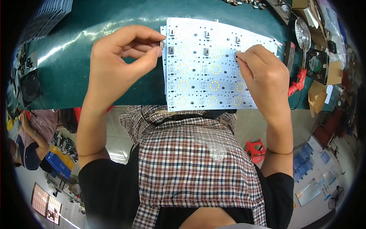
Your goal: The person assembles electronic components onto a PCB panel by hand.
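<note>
A white circuit board panel (195, 93), printed with repeated rings of small yellow LEDs, lies on the green table in front of me. Another white panel edge (164, 72) shows beneath its left side. Small slide switches (206, 51) sit in the two far rows of the panel. Just off the left edge, my left hand (124, 51) pinches a small metallic switch between thumb and forefinger. My right hand (265, 70) is closed, fingertips touching the panel at the right of the second row; a small dark part shows there, mostly hidden by the fingers.
Stacked white panels (49, 15) stand at the far left. Loose small parts (246, 3) lie at the far edge. To the right are a red-handled tool (297, 84), a black fan (317, 65) and cardboard boxes (317, 97). Another person (32, 141) works at left.
</note>
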The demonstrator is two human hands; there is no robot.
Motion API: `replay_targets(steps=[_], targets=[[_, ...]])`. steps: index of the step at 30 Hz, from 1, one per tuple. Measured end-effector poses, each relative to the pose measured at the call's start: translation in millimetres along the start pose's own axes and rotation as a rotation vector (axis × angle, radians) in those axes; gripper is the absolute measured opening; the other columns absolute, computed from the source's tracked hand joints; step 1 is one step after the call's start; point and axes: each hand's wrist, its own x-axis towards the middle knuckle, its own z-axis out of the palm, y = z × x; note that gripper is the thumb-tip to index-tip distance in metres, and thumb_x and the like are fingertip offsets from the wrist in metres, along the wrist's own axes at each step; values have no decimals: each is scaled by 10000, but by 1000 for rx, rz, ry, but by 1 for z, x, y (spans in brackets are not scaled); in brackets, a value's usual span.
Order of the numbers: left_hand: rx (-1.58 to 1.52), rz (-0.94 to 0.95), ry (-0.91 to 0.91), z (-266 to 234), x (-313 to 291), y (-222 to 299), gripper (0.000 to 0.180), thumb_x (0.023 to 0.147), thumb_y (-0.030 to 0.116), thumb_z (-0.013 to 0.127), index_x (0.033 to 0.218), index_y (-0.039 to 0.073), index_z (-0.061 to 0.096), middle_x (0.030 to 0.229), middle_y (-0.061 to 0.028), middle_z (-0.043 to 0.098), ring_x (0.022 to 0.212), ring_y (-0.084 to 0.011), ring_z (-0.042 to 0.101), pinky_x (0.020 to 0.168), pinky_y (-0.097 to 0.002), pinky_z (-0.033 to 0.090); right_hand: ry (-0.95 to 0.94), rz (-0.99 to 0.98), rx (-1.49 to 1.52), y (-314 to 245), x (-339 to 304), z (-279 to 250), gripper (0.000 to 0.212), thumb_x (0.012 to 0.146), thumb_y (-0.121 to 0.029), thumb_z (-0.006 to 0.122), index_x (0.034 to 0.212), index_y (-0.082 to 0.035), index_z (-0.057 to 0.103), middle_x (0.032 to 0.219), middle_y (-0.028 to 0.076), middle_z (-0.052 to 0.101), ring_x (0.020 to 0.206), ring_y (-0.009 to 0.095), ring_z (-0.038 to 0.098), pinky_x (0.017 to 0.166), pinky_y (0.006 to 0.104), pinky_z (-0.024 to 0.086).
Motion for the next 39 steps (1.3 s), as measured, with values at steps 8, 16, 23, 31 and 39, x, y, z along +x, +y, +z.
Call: replay_targets(steps=[8,16,23,31,39], targets=[[184,25,-29,9,-10,4,178,812,-4,790,981,-6,731,908,-48,749,826,-92,730,724,-220,576,-31,42,17,5,4,1,92,813,-28,788,892,-19,741,826,90,676,709,271,675,622,348,521],[417,162,-40,18,-12,4,172,744,23,802,899,55,733,761,-14,686,664,-111,656,605,-246,520,-12,164,29,69,74,9,155,864,-70,741,989,22,738,915,160,733,824,245,718,762,341,564],[436,155,-48,21,-17,-1,162,747,29,800,893,60,738,726,-14,668,640,-125,645,584,-260,507,-111,205,-43,83,108,51,118,765,-71,767,847,9,738,878,209,722,861,385,698,792,464,545],[535,179,-54,17,-21,-3,173,753,25,801,912,66,744,735,-17,671,634,-123,644,578,-260,503,11,214,-87,89,108,59,122,788,-75,742,865,-9,673,875,218,701,900,406,689,790,488,533],[617,244,-35,19,-21,-4,173,748,12,792,902,69,735,759,-13,688,651,-130,667,588,-270,512,47,213,-99,91,109,70,111,792,-87,717,832,6,672,912,220,699,939,408,688,832,489,543]])
